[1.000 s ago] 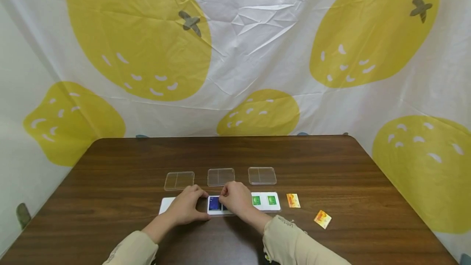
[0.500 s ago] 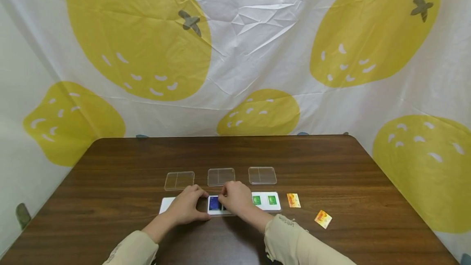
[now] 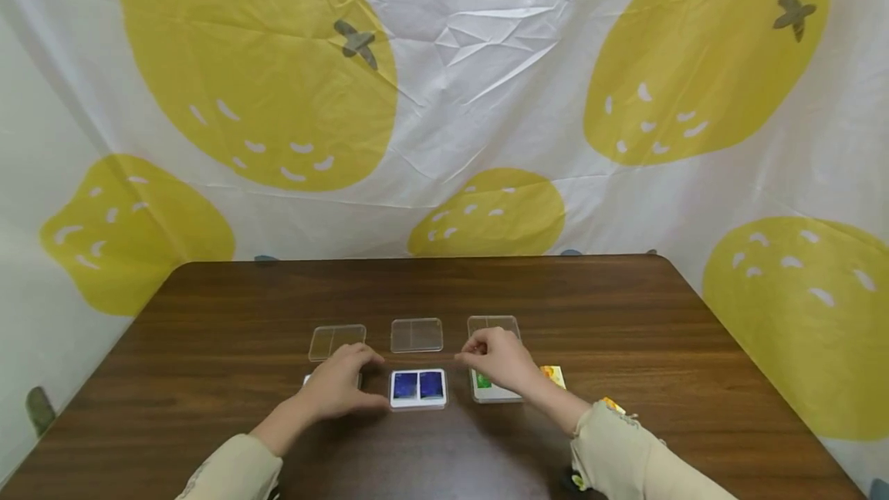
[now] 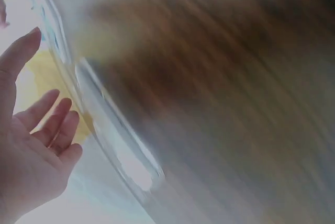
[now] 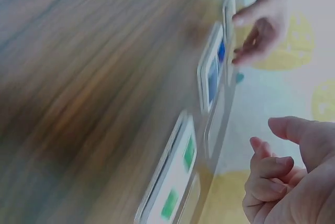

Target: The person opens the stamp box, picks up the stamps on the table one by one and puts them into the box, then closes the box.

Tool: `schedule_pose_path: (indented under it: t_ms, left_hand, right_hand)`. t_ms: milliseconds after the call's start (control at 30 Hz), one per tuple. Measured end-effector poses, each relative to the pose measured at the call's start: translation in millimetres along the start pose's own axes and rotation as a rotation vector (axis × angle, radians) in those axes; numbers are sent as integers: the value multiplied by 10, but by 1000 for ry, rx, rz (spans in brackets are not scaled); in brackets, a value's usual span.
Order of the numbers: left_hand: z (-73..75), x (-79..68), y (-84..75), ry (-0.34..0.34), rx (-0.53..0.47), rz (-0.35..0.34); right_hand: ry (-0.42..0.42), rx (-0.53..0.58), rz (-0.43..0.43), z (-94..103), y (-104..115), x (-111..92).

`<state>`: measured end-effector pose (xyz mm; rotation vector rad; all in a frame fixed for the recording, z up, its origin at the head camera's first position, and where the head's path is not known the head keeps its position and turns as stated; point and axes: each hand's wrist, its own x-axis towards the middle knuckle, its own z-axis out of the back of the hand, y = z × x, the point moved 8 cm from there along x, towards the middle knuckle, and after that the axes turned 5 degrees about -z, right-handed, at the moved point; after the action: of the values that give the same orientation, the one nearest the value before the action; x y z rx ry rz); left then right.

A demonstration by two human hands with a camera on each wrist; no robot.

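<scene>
Hands first, from the head view: the left hand [image 3: 339, 390] lies palm-down over a white tray [image 3: 306, 380] near the front edge of the table [image 3: 208, 307], fingers relaxed and close together, gripping nothing. The right hand [image 3: 501, 359] hovers over the tray with green cards [image 3: 484, 385], fingers loosely curled, thumb and forefinger tips near each other with nothing visible between them, just short of the right clear lid [image 3: 491, 324]. Between the hands sits the tray with 2 blue cards [image 3: 417, 389], touched by neither. 2 more clear lids [image 3: 337, 341] [image 3: 416, 335] lie in a row behind the trays. 2 orange cards, one [image 3: 555, 376] beside the green tray and one [image 3: 612, 405] partly behind the right sleeve, lie toward the right edge.

Left wrist view: heavily blurred. The left hand [image 4: 32, 153] shows straight, slightly spread fingers holding nothing, beside a pale tray edge [image 4: 131, 158].

Right wrist view: the right hand [image 5: 293, 185] has curled fingers and a raised thumb, empty. The green tray [image 5: 175, 179] and blue tray [image 5: 212, 72] lie in line, with the left hand [image 5: 261, 28] beyond.

Judgement: the lid is thin and flat on the wood, so it likely needs a fingertip pinch at 1 edge, lifted level and kept clear of the green cards below the wrist, while the left hand steadies its tray.
</scene>
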<state>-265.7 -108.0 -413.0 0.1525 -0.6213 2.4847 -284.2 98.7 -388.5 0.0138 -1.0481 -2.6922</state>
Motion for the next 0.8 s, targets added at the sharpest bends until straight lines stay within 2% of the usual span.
schedule_pose_path:
  t_ms: [133,233,367,433,533,667,800]
  left_hand:
    - [147,-95,110,-13,-12,12]
    - [248,-192,236,-15,-37,47]
    - [375,-338,418,-27,-50,85]
    - [424,-408,484,-36,-38,83]
    - [447,-497,568,-20,-34,88]
    - [400,-584,663,53,-55,122]
    - [358,-629,714,93,-49,145]
  right_hand:
    - [23,37,-25,209,-239,-84]
    - [40,45,-45,374,-443,-151]
    - [54,45,-122,575,-770,-224]
    - [64,36,-139,650,-912,-253]
    - [114,33,-124,707,-1078,-283]
    - [158,18,-76,737,-1205,-308]
    - [123,-25,-86,743,-1291,-305]
